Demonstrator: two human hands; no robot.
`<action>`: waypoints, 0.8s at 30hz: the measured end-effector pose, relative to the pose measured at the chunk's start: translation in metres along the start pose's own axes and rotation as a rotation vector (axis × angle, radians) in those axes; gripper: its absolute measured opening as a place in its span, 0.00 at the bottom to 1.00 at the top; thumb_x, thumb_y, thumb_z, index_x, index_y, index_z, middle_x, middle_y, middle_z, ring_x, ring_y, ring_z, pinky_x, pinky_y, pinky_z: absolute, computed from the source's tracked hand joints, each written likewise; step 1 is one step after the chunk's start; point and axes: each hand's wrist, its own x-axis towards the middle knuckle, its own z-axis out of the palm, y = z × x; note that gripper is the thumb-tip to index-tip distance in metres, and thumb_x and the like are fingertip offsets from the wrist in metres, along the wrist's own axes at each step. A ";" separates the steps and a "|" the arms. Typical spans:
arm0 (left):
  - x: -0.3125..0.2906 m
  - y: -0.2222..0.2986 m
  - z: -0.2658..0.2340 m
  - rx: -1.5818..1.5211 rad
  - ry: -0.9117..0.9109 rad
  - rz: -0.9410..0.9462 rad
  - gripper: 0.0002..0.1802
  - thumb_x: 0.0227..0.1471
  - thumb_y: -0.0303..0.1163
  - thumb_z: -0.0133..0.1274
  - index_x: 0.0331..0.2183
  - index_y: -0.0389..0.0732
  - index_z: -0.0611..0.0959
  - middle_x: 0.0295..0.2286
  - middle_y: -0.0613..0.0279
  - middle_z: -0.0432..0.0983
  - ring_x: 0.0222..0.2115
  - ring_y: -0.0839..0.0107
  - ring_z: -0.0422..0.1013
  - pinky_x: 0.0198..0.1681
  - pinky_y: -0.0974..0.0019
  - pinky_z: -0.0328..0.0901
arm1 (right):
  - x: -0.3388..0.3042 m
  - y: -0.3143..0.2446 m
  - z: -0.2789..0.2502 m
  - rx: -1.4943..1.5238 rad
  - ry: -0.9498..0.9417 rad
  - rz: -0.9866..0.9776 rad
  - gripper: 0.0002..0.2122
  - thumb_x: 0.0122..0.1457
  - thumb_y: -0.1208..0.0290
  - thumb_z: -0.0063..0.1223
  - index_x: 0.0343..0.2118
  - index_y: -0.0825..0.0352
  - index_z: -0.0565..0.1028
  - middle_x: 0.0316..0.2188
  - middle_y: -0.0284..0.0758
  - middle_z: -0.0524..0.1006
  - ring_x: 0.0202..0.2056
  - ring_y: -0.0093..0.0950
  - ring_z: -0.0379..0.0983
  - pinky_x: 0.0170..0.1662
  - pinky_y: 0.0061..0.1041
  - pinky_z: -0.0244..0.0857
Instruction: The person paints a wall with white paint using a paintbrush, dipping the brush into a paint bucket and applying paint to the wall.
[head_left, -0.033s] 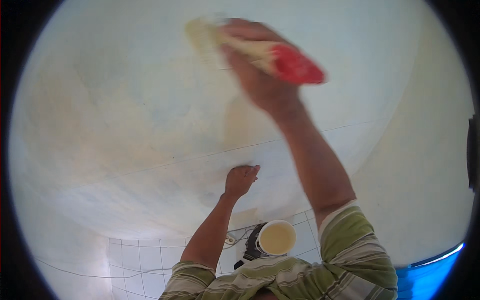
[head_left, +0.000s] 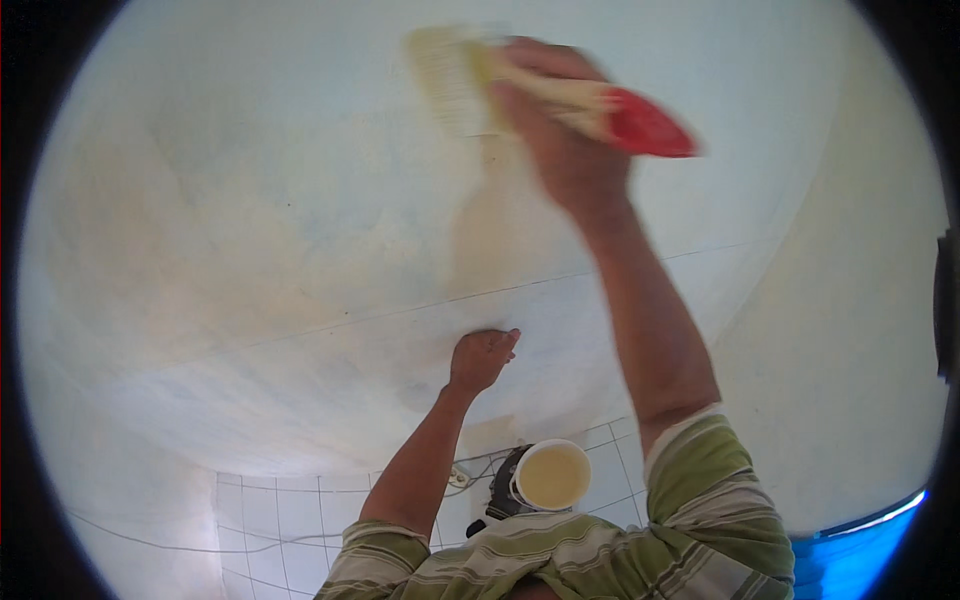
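Note:
My right hand is wrapped round a wide paintbrush high on the pale wall. The paintbrush has a cream and red handle, and its yellowish-white bristles point left against the wall; both hand and brush are smeared by motion. Lower down, my left hand is closed in a fist close to the wall, its thumb toward the right, with nothing seen in it. Below it stands a white bucket holding cream-coloured liquid.
Behind the bucket sits a dark object, partly hidden. A power socket with a cable lies near it on white tiles. Another cable runs in from the left. Something bright blue is at the lower right. A thin crack crosses the wall.
My right hand has moved to the right across the wall with the paintbrush. The left hand and the bucket have stayed where they were.

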 end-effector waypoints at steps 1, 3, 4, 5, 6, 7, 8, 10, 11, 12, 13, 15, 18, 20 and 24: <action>-0.001 -0.001 -0.001 -0.004 0.011 -0.012 0.30 0.60 0.56 0.47 0.23 0.40 0.86 0.22 0.59 0.81 0.26 0.62 0.78 0.36 0.59 0.70 | -0.002 0.002 -0.029 0.075 0.003 0.123 0.11 0.55 0.79 0.61 0.42 0.69 0.78 0.44 0.38 0.79 0.45 0.27 0.76 0.49 0.25 0.70; -0.001 0.001 -0.005 -0.045 -0.007 0.030 0.25 0.59 0.50 0.53 0.33 0.34 0.87 0.25 0.55 0.83 0.27 0.70 0.80 0.36 0.66 0.73 | -0.006 0.005 -0.081 -0.103 0.163 0.029 0.11 0.57 0.79 0.61 0.43 0.72 0.79 0.43 0.38 0.80 0.43 0.24 0.75 0.46 0.23 0.71; -0.001 0.001 -0.005 -0.053 0.007 0.015 0.25 0.59 0.50 0.53 0.33 0.34 0.87 0.25 0.55 0.83 0.27 0.70 0.80 0.36 0.66 0.73 | -0.010 0.002 -0.107 -0.171 0.200 0.045 0.11 0.57 0.80 0.61 0.43 0.72 0.79 0.44 0.39 0.80 0.44 0.25 0.76 0.47 0.23 0.71; -0.001 0.002 -0.005 -0.030 -0.002 0.027 0.26 0.59 0.51 0.53 0.33 0.34 0.87 0.24 0.55 0.83 0.27 0.71 0.80 0.36 0.67 0.73 | -0.013 0.000 -0.132 -0.238 0.237 0.057 0.11 0.57 0.80 0.61 0.43 0.72 0.79 0.44 0.39 0.80 0.44 0.27 0.76 0.48 0.24 0.71; -0.001 0.003 -0.007 -0.004 -0.008 0.036 0.27 0.60 0.52 0.52 0.33 0.34 0.87 0.24 0.56 0.83 0.27 0.71 0.80 0.36 0.67 0.73 | -0.017 0.001 -0.156 -0.323 0.256 0.027 0.11 0.57 0.79 0.61 0.43 0.72 0.79 0.45 0.40 0.80 0.45 0.28 0.76 0.49 0.25 0.71; 0.001 0.007 -0.006 -0.003 0.002 0.017 0.27 0.60 0.52 0.52 0.33 0.34 0.87 0.24 0.56 0.83 0.27 0.71 0.80 0.36 0.67 0.73 | -0.024 0.005 -0.176 -0.415 0.281 0.002 0.11 0.57 0.79 0.61 0.43 0.73 0.79 0.45 0.41 0.80 0.46 0.30 0.77 0.50 0.27 0.71; 0.002 0.006 -0.009 0.012 -0.012 -0.006 0.27 0.60 0.52 0.52 0.32 0.34 0.87 0.24 0.56 0.83 0.27 0.71 0.80 0.36 0.67 0.73 | -0.032 0.006 -0.177 -0.398 0.271 0.011 0.11 0.57 0.79 0.61 0.43 0.73 0.79 0.45 0.41 0.80 0.46 0.30 0.77 0.50 0.27 0.71; -0.001 0.006 -0.011 0.025 -0.019 -0.038 0.27 0.60 0.52 0.52 0.32 0.35 0.87 0.24 0.56 0.83 0.27 0.71 0.80 0.36 0.67 0.73 | -0.047 0.010 -0.176 -0.427 0.347 0.130 0.11 0.58 0.78 0.60 0.44 0.73 0.78 0.45 0.42 0.80 0.46 0.31 0.77 0.51 0.30 0.71; -0.001 0.007 -0.010 0.021 -0.015 -0.034 0.27 0.60 0.52 0.52 0.31 0.35 0.87 0.24 0.57 0.83 0.27 0.70 0.80 0.36 0.66 0.73 | -0.052 0.012 -0.171 -0.432 0.347 0.133 0.11 0.58 0.78 0.60 0.44 0.73 0.78 0.45 0.42 0.80 0.46 0.31 0.77 0.51 0.30 0.71; -0.002 0.008 -0.009 0.018 -0.014 -0.029 0.27 0.60 0.51 0.52 0.31 0.35 0.87 0.24 0.57 0.83 0.27 0.70 0.80 0.36 0.66 0.73 | -0.058 0.015 -0.158 -0.390 0.281 0.152 0.11 0.58 0.78 0.60 0.44 0.73 0.78 0.45 0.42 0.80 0.46 0.32 0.77 0.51 0.31 0.71; -0.001 0.009 -0.009 0.017 -0.025 -0.025 0.27 0.60 0.51 0.52 0.31 0.35 0.87 0.24 0.57 0.83 0.27 0.70 0.80 0.36 0.66 0.73 | -0.061 0.016 -0.144 -0.351 0.217 0.171 0.10 0.59 0.78 0.59 0.44 0.73 0.79 0.44 0.43 0.80 0.47 0.33 0.77 0.52 0.32 0.71; 0.000 0.013 -0.007 0.020 -0.043 0.014 0.26 0.59 0.52 0.52 0.30 0.36 0.87 0.24 0.58 0.84 0.27 0.69 0.80 0.37 0.65 0.73 | -0.067 0.012 -0.101 -0.479 0.123 -0.074 0.10 0.58 0.81 0.60 0.42 0.73 0.80 0.44 0.44 0.80 0.48 0.35 0.77 0.53 0.33 0.71; -0.002 -0.003 -0.004 -0.021 0.010 0.013 0.30 0.60 0.57 0.47 0.25 0.42 0.88 0.20 0.64 0.81 0.28 0.64 0.79 0.38 0.59 0.70 | -0.082 -0.015 -0.001 -0.197 0.044 -0.163 0.10 0.52 0.83 0.64 0.39 0.68 0.81 0.42 0.44 0.81 0.48 0.37 0.78 0.53 0.34 0.72; 0.007 -0.050 0.034 -0.219 0.263 -0.019 0.29 0.60 0.56 0.50 0.26 0.39 0.86 0.22 0.63 0.81 0.26 0.68 0.77 0.37 0.62 0.71 | -0.091 -0.039 0.077 -0.093 0.010 -0.201 0.12 0.49 0.83 0.65 0.37 0.65 0.80 0.38 0.39 0.83 0.45 0.36 0.81 0.48 0.31 0.76; -0.011 0.041 -0.015 -0.175 -0.059 -0.134 0.24 0.60 0.53 0.55 0.24 0.42 0.83 0.20 0.65 0.73 0.26 0.71 0.72 0.35 0.61 0.67 | -0.089 -0.070 0.135 0.092 -0.073 -0.073 0.11 0.48 0.74 0.62 0.35 0.61 0.76 0.42 0.37 0.80 0.39 0.36 0.80 0.39 0.31 0.75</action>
